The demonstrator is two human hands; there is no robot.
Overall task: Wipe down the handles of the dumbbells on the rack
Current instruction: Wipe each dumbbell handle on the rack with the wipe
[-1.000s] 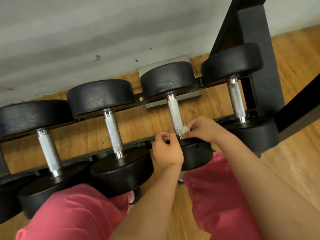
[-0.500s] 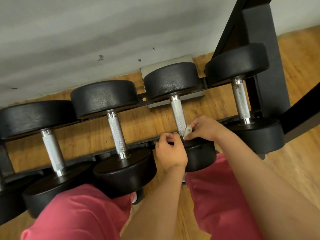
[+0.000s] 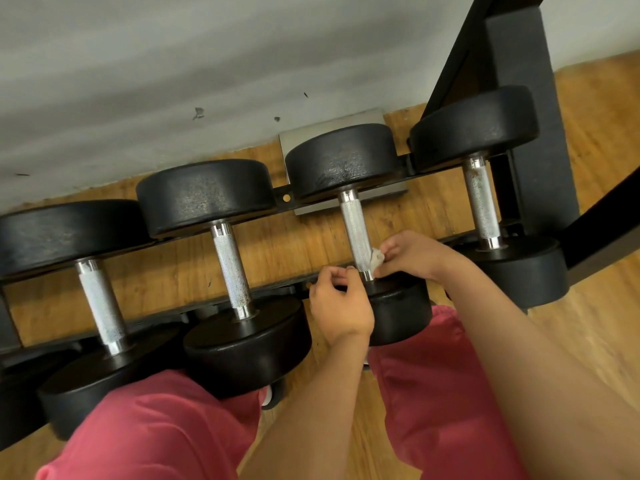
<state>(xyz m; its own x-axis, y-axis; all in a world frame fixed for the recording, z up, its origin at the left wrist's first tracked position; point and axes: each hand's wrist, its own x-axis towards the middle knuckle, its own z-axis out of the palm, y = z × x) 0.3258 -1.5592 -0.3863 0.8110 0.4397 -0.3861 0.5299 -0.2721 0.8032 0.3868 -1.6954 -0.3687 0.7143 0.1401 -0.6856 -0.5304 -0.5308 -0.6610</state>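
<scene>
Several black dumbbells with knurled silver handles lie across a low black rack (image 3: pixel 284 198). At the near end of the third dumbbell's handle (image 3: pixel 355 223), my right hand (image 3: pixel 412 254) pinches a small white wipe (image 3: pixel 376 258) against the metal. My left hand (image 3: pixel 337 304) hovers just left of that handle, over the near black weight (image 3: pixel 398 313), with its fingers curled; whether it holds anything is hidden. To the left is another dumbbell handle (image 3: pixel 230 265), farther left a third (image 3: pixel 100 303), and to the right one with rusty spots (image 3: pixel 481 206).
A black upright frame post (image 3: pixel 526 109) and a slanted black bar (image 3: pixel 609 223) stand at the right. A grey wall runs behind the rack, over a wooden floor (image 3: pixel 588 341). My knees in red shorts (image 3: pixel 149 427) crouch close to the front weights.
The view has drifted slightly, so the rack sits a little more to the right. Both hands stay at the near end of the third handle; the wipe has shifted only slightly.
</scene>
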